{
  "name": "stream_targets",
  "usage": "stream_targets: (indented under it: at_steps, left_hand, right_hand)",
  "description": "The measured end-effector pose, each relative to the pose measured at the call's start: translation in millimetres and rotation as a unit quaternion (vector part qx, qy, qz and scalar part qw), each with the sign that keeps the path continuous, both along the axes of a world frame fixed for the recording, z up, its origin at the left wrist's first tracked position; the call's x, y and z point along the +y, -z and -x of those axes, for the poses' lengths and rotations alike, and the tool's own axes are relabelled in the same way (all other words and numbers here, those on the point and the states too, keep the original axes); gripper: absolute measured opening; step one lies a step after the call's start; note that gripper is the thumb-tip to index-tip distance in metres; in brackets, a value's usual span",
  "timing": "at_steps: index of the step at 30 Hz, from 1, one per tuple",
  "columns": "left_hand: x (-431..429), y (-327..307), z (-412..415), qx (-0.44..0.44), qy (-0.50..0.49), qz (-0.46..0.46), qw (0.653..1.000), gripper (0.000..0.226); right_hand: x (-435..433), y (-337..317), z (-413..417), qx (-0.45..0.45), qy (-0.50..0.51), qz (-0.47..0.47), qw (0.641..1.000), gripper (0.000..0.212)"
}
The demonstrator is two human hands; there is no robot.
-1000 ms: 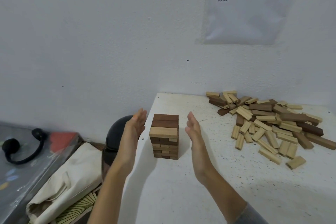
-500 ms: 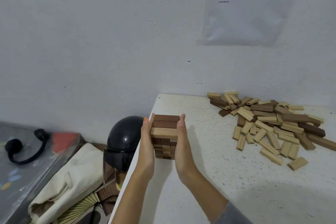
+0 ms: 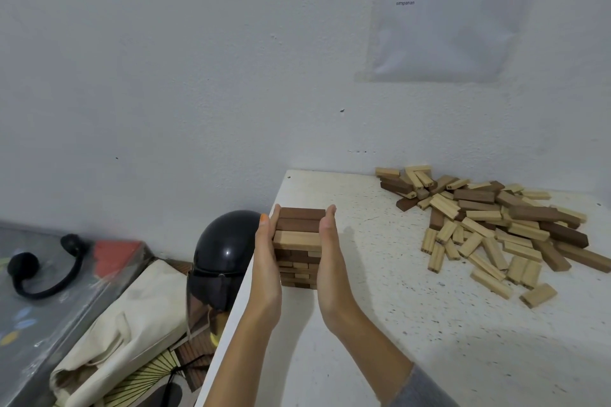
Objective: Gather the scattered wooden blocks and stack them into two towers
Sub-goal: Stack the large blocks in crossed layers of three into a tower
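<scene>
Well, by the look of it the job is under way but a long way from finished. One short tower (image 3: 299, 243) stands near the left edge of the white surface (image 3: 413, 340). It has several crossed layers of dark and pale wood, and its top layer shows two dark pieces and one pale one. I can see no second tower begun anywhere. Most of the wood lies as loose blocks (image 3: 496, 228) in a jumbled heap toward the back right of the surface, close to the wall and well apart from the tower. All of that is left to gather and stack.

Both arms reach forward from the near edge, forearms angled in toward each other. The left hand (image 3: 266, 261) lies flat against the tower's left side and the right hand (image 3: 332, 261) flat against its right side. The palms face one another, fingers straight and together, with the tips level with the top layer. The grip pinches no single piece; it is flat palms pressed on two sides, which I take for squaring up the layers. A black helmet (image 3: 224, 248) sits just off the left edge, lower down.
</scene>
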State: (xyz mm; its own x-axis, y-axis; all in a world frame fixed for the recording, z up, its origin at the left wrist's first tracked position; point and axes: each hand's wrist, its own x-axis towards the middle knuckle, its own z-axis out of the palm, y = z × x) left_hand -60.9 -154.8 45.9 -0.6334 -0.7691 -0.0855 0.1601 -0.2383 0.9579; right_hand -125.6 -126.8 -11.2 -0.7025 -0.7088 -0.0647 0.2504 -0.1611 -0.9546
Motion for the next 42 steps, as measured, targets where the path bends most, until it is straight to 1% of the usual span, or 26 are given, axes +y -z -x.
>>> stream_targets:
  at_steps: [3,4,6,8,10,15,20,22,24,25,28,30,31,32,34,35,36,37,38,40,42]
  left_hand:
    - [-2,0,-1,0.002,-0.005,-0.001,1.000,0.040]
    - [-2,0,-1,0.003,-0.007,-0.005,1.000,0.038]
    - [-1,1,0,-0.001,-0.006,-0.010,1.000,0.044]
    - [1,0,1,-0.006,-0.006,-0.009,1.000,0.038]
    - [3,-1,0,-0.010,-0.009,-0.005,1.000,0.042]
    - [0,3,2,-0.018,-0.009,-0.016,1.000,0.039]
    - [-1,2,3,-0.028,-0.005,-0.004,1.000,0.038]
    - [-2,2,3,-0.041,-0.011,0.005,0.999,0.042]
    - [-2,2,2,-0.046,-0.013,0.011,0.999,0.044]
    - [-2,3,2,-0.047,-0.014,0.013,0.999,0.041]
    - [-3,1,1,-0.044,-0.016,0.026,0.999,0.026]
    - [-2,-2,-1,-0.033,-0.026,0.037,0.998,0.029]
    - [-1,-5,-3,-0.023,-0.031,0.044,0.998,0.030]
    - [2,-12,-5,-0.010,-0.026,0.053,0.998,0.035]
    - [6,-24,-9,0.016,-0.022,0.064,0.998,0.059]
    - [8,-26,-9,0.025,-0.034,0.070,0.997,0.065]
    - [9,-27,-8,0.024,-0.047,0.090,0.994,0.057]
    - [12,-30,-8,0.019,-0.068,0.111,0.991,0.043]
    - [13,-30,-7,0.016,-0.086,0.141,0.986,0.036]
    - [18,-31,-5,0.033,-0.090,0.201,0.975,0.037]
    - [30,-35,0,0.055,-0.086,0.239,0.966,0.041]
  right_hand:
    - [2,-1,2,0.000,0.004,0.005,1.000,0.100]
    - [2,0,3,0.002,0.004,0.006,1.000,0.099]
    - [1,1,2,0.004,0.010,0.000,1.000,0.097]
    - [-1,2,0,0.004,0.010,-0.005,1.000,0.093]
    - [-2,2,-1,0.000,0.004,-0.009,1.000,0.090]
    - [-2,-3,-3,0.003,0.010,-0.020,1.000,0.095]
    - [-1,-4,-4,0.008,0.014,-0.016,1.000,0.091]
    - [1,-9,-4,0.018,0.021,-0.018,0.999,0.093]
    - [3,-12,-3,0.015,0.020,-0.023,0.999,0.100]
    - [4,-14,-2,0.012,0.017,-0.030,0.999,0.103]
    - [9,-18,0,0.021,0.005,-0.048,0.999,0.101]
    - [16,-26,2,0.025,0.004,-0.054,0.998,0.100]
    - [22,-33,3,0.031,0.011,-0.050,0.998,0.096]
    - [27,-39,5,0.040,0.020,-0.039,0.998,0.087]
    - [39,-47,8,0.064,0.038,-0.019,0.997,0.064]
    - [44,-50,10,0.075,0.047,-0.012,0.996,0.055]
    - [48,-53,11,0.084,0.059,-0.007,0.995,0.046]
    - [52,-56,13,0.089,0.070,0.001,0.994,0.039]
    - [57,-58,14,0.092,0.080,0.009,0.993,0.035]
    - [67,-62,20,0.098,0.103,0.015,0.990,0.030]
    - [79,-64,27,0.112,0.127,0.004,0.986,0.031]
